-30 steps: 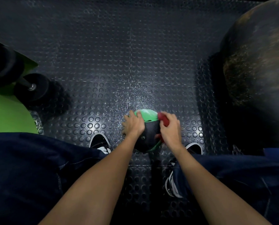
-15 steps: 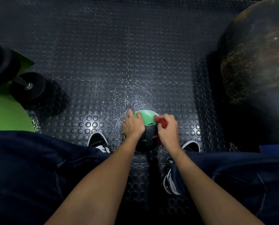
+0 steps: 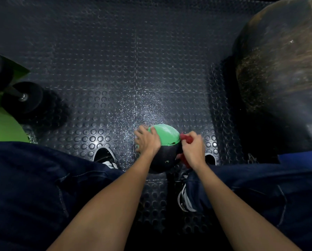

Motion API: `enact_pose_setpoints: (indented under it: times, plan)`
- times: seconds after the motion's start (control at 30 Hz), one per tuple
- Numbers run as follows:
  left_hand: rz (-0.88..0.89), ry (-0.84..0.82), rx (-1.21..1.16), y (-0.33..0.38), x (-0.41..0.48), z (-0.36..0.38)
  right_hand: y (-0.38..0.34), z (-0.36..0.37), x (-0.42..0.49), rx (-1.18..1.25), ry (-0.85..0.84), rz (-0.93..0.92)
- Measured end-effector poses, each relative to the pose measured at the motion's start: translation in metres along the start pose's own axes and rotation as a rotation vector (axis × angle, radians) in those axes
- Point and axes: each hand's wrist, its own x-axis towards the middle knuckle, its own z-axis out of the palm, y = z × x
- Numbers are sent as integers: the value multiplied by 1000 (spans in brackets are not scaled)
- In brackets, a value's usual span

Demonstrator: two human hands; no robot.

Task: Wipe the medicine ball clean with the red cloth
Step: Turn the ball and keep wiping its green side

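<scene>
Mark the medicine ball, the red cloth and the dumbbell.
medicine ball [image 3: 163, 135], head view, on its green upper panel.
red cloth [image 3: 185, 137], head view, on the exposed far end of the bunch.
dumbbell [image 3: 23, 97], head view, on the nearer black weight.

The 2 bare forearms reach forward and down, converging. The left hand [image 3: 148, 142] lies spread, fingers splayed; the right hand [image 3: 192, 151] is fisted round the red cloth [image 3: 185, 137].

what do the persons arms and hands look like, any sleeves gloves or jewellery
The left forearm and right forearm are bare to the frame edge; no sleeves show. The left hand and right hand wear no gloves, and no watch, band or ring is visible. Below are dark blue jeans and black-and-white shoes.
</scene>
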Motion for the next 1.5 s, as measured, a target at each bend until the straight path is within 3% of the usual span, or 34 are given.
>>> enact_pose_setpoints:
  times: [0.1, 0.2, 0.3, 0.4, 0.5, 0.63, 0.73, 0.87, 1.0, 1.1, 1.23, 1.33, 1.43, 1.5]
  plan:
    - [-24, 13, -9, -10, 4, 1, 4, 3, -10, 39, -52, -40]
    - [-25, -2, 59, -17, 2, 5, 2, 7, -11, -31, 22, -119]
    - [-1, 2, 54, -19, 2, 12, -5, 17, -15, -233, 31, -373]
    - [8, 7, 12, -22, 5, 12, -13, 20, -20, -232, -42, -553]
    - [-8, -6, -40, -25, 8, 8, -7, 8, -10, -102, -4, -431]
    - [-8, -4, -29, -20, 2, 9, -4, 18, -8, -258, 76, -225]
    - [-12, 43, -17, -20, 2, 11, -6, 27, -16, -250, 78, -344]
    - [-27, 49, -23, -22, 8, 10, -9, 16, -15, -178, -65, -572]
    - [-58, 22, -88, -23, 12, 12, -10, 4, -1, 19, -33, -349]
    - [-89, 0, -201, -24, 13, 14, -8, 5, -1, -94, 4, -205]
    - [-92, 32, -216, -29, 12, 22, -6, 17, -18, -289, 54, -367]
    - [-69, 40, -207, -35, 9, 23, -6, 14, -26, -271, -45, -577]
    - [-47, 40, -207, -38, 9, 21, -5, 1, -18, -135, -15, -449]
    - [-59, 42, -250, -35, 9, 22, -2, -1, -14, -168, 48, -301]
